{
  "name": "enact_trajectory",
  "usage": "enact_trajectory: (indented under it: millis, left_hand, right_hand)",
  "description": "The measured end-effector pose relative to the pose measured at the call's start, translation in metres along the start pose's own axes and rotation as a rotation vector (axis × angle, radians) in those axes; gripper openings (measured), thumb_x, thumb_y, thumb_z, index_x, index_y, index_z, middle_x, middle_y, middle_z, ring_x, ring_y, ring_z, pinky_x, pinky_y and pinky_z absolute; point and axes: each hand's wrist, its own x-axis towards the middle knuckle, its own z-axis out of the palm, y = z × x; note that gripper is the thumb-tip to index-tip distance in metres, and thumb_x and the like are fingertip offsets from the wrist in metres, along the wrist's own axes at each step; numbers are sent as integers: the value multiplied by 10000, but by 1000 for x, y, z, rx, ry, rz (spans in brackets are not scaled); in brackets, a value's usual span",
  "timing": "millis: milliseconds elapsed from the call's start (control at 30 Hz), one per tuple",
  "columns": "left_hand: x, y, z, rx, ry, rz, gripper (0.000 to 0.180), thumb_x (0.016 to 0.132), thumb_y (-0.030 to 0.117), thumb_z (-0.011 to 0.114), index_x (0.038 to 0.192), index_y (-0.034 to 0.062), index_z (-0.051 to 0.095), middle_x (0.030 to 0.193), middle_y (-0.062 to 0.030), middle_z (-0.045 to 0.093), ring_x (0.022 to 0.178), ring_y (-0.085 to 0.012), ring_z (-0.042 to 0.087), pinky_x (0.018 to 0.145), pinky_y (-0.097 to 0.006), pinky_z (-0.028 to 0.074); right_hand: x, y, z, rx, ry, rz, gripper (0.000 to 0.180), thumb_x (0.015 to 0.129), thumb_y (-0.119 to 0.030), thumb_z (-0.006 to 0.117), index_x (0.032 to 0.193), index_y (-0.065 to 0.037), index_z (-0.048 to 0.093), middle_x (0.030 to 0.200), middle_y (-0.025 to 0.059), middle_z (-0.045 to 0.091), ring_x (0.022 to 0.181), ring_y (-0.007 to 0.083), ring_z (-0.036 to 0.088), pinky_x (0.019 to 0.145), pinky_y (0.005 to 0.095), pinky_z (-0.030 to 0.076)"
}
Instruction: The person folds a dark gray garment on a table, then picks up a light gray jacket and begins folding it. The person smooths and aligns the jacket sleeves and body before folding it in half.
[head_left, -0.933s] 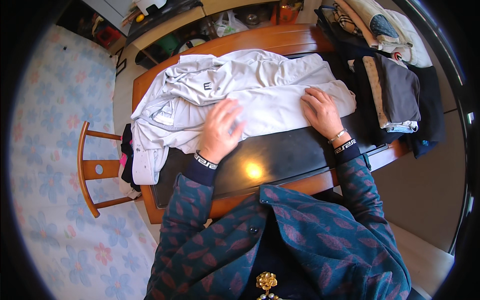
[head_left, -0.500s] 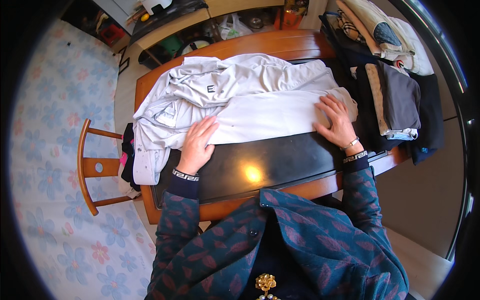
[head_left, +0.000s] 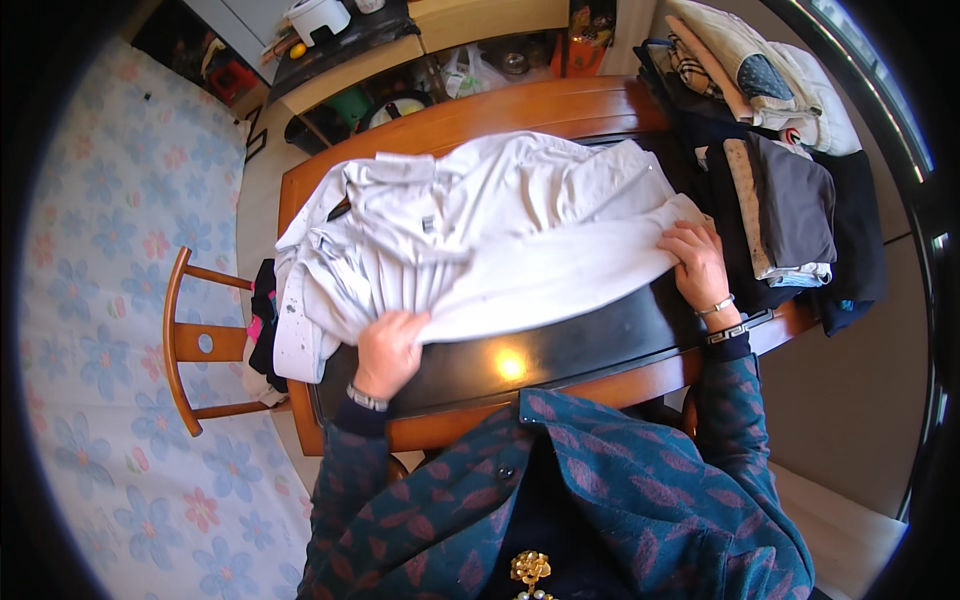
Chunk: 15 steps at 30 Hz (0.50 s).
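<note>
A light grey long-sleeved top (head_left: 540, 270) with a small dark mark on it lies crumpled across the table. My left hand (head_left: 391, 352) is closed on its near edge, and pleats fan out from there through the cloth. At the top's right end, my right hand (head_left: 696, 262) grips the edge with its fingers over the fabric. Between my hands the near strip of cloth is stretched fairly smooth. The left end of the top, dotted with dark specks, hangs over the table's left edge.
The wooden table (head_left: 560, 98) has a dark inset top. Folded clothes (head_left: 795, 195) are piled at its right end. A wooden chair (head_left: 200, 342) with dark and pink cloth stands at the left. Shelves (head_left: 490, 20) stand beyond the far edge.
My left hand, lying flat on the cloth before, has closed on the near edge and drawn it toward me. My right hand has shifted slightly right and gripped the end.
</note>
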Motion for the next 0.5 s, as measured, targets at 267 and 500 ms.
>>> enact_trajectory:
  millis: [267,500]
  left_hand:
    - [-44,47,-18,-65,-42,-173,564,585,-72,650,1127,71,714,1073,-100,672,907,-330,612,763,-401,523]
    - [-27,19,-15,-355,51,-242,384,702,-140,525,1012,-29,724,956,-168,707,909,-313,684,845,-339,526]
  right_hand:
    - [-18,-21,-23,89,-60,-29,431,638,91,614,1023,-82,704,1098,73,689,1202,296,581,1077,489,380]
    - [0,-4,-12,-78,-13,-131,376,664,69,638,993,-104,692,1033,59,675,1095,282,610,1031,461,410]
